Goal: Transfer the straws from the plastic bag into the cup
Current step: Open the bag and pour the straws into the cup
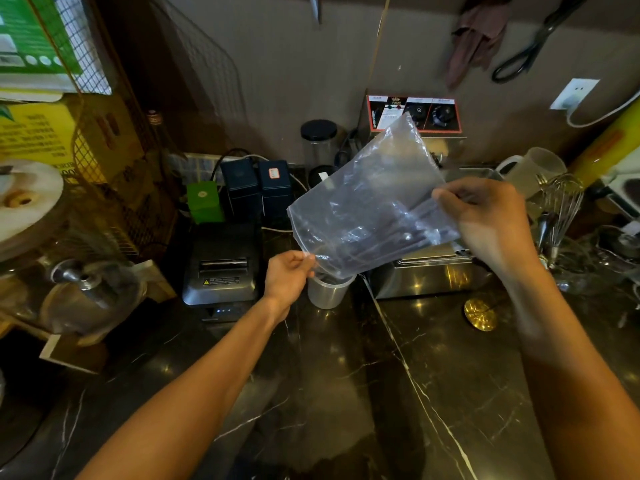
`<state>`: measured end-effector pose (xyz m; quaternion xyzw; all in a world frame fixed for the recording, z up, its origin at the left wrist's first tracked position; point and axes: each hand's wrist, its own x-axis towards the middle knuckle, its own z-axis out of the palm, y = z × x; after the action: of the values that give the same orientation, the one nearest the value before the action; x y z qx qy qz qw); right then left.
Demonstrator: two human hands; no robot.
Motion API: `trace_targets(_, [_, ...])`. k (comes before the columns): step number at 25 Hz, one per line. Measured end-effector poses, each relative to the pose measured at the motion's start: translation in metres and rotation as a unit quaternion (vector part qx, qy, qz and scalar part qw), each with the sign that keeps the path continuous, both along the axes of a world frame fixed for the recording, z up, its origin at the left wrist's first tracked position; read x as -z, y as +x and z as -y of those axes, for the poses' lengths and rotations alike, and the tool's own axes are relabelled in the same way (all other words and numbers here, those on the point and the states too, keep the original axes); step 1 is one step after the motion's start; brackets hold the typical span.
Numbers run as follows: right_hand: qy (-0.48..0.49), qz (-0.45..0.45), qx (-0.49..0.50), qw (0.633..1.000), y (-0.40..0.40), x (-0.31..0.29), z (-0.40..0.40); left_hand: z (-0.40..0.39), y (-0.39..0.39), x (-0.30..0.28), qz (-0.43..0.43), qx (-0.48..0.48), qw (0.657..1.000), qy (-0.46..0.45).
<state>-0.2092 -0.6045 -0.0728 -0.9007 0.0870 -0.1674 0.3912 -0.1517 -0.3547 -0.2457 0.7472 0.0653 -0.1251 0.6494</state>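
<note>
1. Dark polished stone counter (346, 393), veined in white, fills the foreground before you; a brown wall rises behind it, with scissors (530, 39) and a cloth (474, 36) hanging near the top.
2. Left side: a wire mesh rack (104, 140) holds yellow and green cartons, and a black receipt printer (221, 265) sits on the counter beside your left forearm.
3. Rear centre: two dark rectangular tins (256, 188), a green box (205, 202) and a clear jar with a black lid (318, 140) stand against the wall.
4. Right side: a shiny steel appliance (433, 271) with dials on its back panel, a wire whisk (561, 206) and a frosted jug (533, 168).
5. Your left hand (289, 280) pinches the lower corner of the plastic bag (367, 202) between thumb and fingertips.
6. Your right hand (485, 216) grips the bag's right edge, fingers curled round the film.
7. The bag is clear, crinkled and glossy, held in the air and tilted with its lower end down over the cup (329, 289).
8. Straws (398, 233) show as dark slender lines through the film, lying in the lower part of the bag.
9. The cup is a pale, smooth cylinder, upright on the counter, between the printer and the steel appliance.
</note>
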Motion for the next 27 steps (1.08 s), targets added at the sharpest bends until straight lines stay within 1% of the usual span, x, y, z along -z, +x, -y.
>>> trace_targets(5, [-0.05, -0.009, -0.007, 0.999, 0.009, -0.007, -0.003, -0.001, -0.005, -0.002, -0.01, 0.002, 1.0, -0.014])
trace_targets(11, [-0.094, 0.039, -0.027, 0.994, 0.017, -0.021, -0.015, -0.001, -0.009, -0.002, -0.022, 0.013, 1.0, -0.004])
trace_targets(14, [-0.119, 0.048, -0.043, 0.991, 0.022, -0.03, -0.021, 0.0, -0.011, -0.002, -0.026, 0.014, 1.0, -0.003])
trace_targets(20, [-0.122, 0.069, -0.05, 0.989, 0.026, -0.045, -0.031, 0.002, -0.014, -0.004, -0.018, 0.022, 0.999, -0.018])
trace_targets(27, [-0.138, 0.11, -0.031, 0.984, 0.028, -0.061, -0.032, 0.003, -0.016, -0.016, 0.028, 0.001, 0.999, -0.041])
